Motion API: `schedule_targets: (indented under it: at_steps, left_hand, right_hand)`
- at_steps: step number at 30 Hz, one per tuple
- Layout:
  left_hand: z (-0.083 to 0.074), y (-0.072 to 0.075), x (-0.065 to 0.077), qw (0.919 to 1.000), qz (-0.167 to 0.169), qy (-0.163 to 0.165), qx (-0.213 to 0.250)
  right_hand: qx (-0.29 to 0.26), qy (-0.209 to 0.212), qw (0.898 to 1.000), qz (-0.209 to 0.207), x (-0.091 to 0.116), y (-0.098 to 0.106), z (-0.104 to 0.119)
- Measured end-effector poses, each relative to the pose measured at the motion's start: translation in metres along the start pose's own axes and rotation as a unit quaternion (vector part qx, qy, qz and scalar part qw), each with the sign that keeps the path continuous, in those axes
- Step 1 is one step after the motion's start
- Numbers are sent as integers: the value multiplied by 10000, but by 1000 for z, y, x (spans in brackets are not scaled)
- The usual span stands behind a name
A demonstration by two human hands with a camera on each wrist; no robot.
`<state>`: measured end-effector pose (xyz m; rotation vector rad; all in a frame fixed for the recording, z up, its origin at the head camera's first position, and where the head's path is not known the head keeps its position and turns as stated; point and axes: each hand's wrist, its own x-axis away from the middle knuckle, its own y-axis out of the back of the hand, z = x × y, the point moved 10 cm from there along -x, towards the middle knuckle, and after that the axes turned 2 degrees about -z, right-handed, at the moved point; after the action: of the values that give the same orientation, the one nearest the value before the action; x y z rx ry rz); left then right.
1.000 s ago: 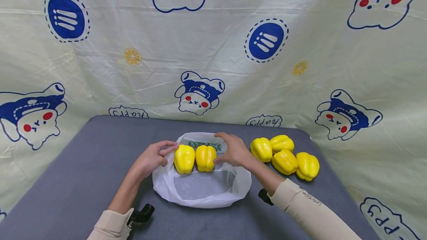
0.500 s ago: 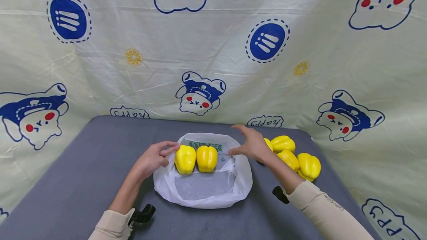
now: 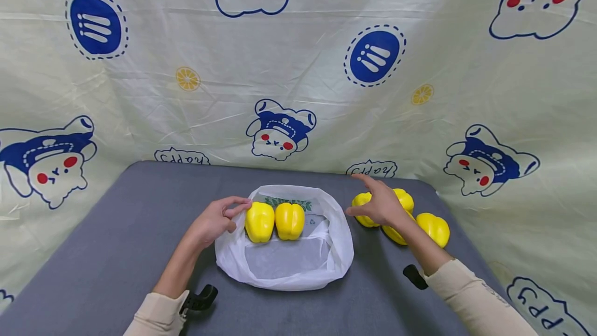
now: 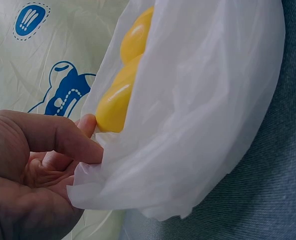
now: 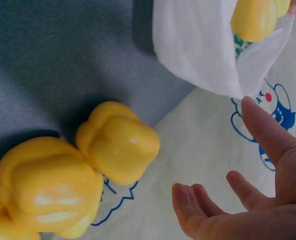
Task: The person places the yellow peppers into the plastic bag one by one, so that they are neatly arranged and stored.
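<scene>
A white plastic bag (image 3: pixel 284 283) stands with its mouth spread wide, green leaf print showing inside its far wall. Two yellow bell peppers, the left pepper (image 3: pixel 259 222) and the right pepper (image 3: pixel 290 221), lie side by side in it. My left hand (image 3: pixel 215 222) pinches the bag's left rim between thumb and fingers; the left wrist view shows the gathered plastic (image 4: pixel 90 185) there. My right hand (image 3: pixel 383 205) holds nothing, its fingers spread, over the group of loose yellow peppers (image 5: pixel 118 142) to the right of the bag, partly hiding them in the head view.
The dark grey table (image 3: pixel 116 253) carries the bag near its middle. At the right stands a cluster of several yellow peppers, one of them (image 3: pixel 434 229) nearest the table's right edge. A pale printed curtain (image 3: pixel 298 56) hangs behind and around the table.
My right hand has withdrawn from the right pepper in the bag and moved rightward over the loose peppers. The left hand keeps its pinch on the rim.
</scene>
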<state>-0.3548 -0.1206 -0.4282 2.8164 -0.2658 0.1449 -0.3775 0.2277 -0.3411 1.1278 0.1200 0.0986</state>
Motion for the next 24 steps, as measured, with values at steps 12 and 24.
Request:
schedule_targets:
  at_steps: [12, 24]
  left_hand:
    - [0, 1, -1, 10000, 0, 9, -25]
    - [3, 1, -1, 10000, -49, 50, 18]
  right_hand:
    - [-53, -141, 9999, 5, 0, 1, -29]
    - [-54, -314, 9995, 47, -9, -14, -40]
